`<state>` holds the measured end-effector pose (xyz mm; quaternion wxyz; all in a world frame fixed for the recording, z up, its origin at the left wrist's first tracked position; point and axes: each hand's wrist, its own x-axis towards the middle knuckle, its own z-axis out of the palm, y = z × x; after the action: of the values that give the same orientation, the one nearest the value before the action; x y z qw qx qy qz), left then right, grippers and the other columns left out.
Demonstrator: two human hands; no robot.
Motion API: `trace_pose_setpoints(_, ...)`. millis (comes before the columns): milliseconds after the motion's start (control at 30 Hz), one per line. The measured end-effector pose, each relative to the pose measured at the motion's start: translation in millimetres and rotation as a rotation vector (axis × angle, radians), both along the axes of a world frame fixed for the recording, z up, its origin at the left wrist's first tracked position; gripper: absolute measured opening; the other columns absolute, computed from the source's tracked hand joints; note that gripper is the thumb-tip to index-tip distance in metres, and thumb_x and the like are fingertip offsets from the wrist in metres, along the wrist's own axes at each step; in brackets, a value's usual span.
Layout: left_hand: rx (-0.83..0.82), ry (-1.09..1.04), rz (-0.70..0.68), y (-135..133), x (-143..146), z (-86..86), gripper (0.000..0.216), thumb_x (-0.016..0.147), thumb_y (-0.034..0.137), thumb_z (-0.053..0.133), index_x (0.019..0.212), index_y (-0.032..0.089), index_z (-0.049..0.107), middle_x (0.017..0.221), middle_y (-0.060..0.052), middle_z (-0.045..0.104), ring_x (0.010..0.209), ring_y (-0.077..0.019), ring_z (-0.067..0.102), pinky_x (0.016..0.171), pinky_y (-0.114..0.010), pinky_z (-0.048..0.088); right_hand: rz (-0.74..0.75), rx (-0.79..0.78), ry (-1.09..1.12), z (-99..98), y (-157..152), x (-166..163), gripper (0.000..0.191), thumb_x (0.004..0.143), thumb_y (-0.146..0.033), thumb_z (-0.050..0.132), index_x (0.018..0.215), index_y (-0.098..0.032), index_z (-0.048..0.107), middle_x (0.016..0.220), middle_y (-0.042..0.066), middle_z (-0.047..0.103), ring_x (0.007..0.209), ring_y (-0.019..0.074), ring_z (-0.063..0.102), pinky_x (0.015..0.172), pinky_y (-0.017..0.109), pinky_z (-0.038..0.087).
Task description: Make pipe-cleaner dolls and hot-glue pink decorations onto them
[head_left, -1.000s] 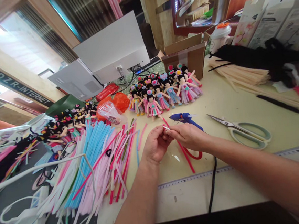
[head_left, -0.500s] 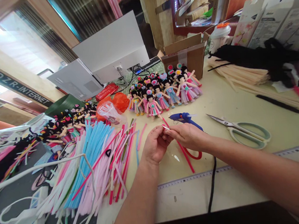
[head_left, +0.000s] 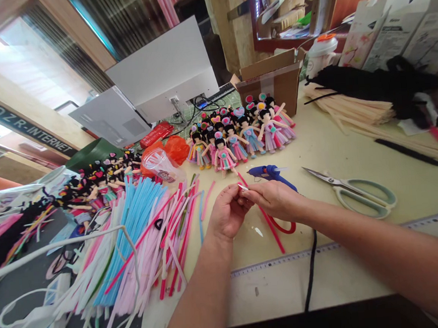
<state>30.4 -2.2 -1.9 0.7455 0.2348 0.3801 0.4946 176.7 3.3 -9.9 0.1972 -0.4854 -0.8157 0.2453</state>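
Observation:
My left hand [head_left: 228,215] and my right hand [head_left: 276,198] meet above the cream table [head_left: 339,154], fingertips pinched together on the end of a red pipe cleaner [head_left: 273,225]. The pipe cleaner runs down under my right hand and loops on the table. A small white tip shows between the fingertips. A blue glue gun [head_left: 271,174] lies just behind my right hand, its black cord [head_left: 311,273] trailing toward the front edge.
Scissors [head_left: 357,191] lie to the right. A heap of blue, pink and white pipe cleaners [head_left: 141,231] fills the left. Several small dolls [head_left: 239,137] stand behind, more dolls [head_left: 102,180] at left, with a cardboard box [head_left: 273,81], a plastic cup [head_left: 162,166] and a ruler [head_left: 324,251].

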Motion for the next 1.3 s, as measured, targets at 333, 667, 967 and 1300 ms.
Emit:
trace_pose_setpoints(333,0.0,-0.02,-0.003,0.6,-0.8,-1.4,0.018,0.069,0.02,0.074,0.064,0.014,0.058,0.059,0.004,0.051,0.053,-0.0044,0.041,0.058,-0.019,0.042,0.017,0.004,0.013,-0.9,0.8,0.9,0.044,0.101,-0.042,0.03,0.086,-0.02,0.065,0.082,0.005,0.069,0.077,0.0174,0.062,0.07,0.027,0.042)
trace_pose_setpoints(667,-0.012,-0.023,0.003,0.6,-0.9,-1.6,0.018,0.069,0.019,0.074,0.064,0.014,0.058,0.058,0.004,0.051,0.053,-0.0045,0.041,0.059,-0.02,0.041,-0.001,-0.001,0.0,-0.2,-0.1,-0.3,0.042,0.101,-0.042,0.031,0.084,-0.02,0.063,0.084,0.005,0.07,0.076,0.0167,0.063,0.07,0.026,0.042)
trace_pose_setpoints(967,0.004,-0.017,-0.015,1.2,-1.2,-2.3,0.02,0.068,0.021,0.076,0.064,0.014,0.057,0.057,0.005,0.049,0.053,-0.0043,0.041,0.058,-0.018,0.042,0.009,-0.005,-0.011,-0.6,0.7,0.0,0.044,0.101,-0.043,0.03,0.085,-0.02,0.063,0.084,0.005,0.07,0.077,0.0167,0.063,0.07,0.025,0.042)
trace_pose_setpoints(1300,-0.002,-0.036,-0.014,0.9,-1.5,-2.8,0.018,0.068,0.02,0.075,0.064,0.014,0.058,0.058,0.005,0.051,0.053,-0.0043,0.041,0.058,-0.018,0.041,0.007,-0.008,-0.002,-1.5,0.8,-0.1,0.043,0.101,-0.041,0.03,0.085,-0.02,0.063,0.084,0.006,0.07,0.077,0.0171,0.063,0.071,0.026,0.042)
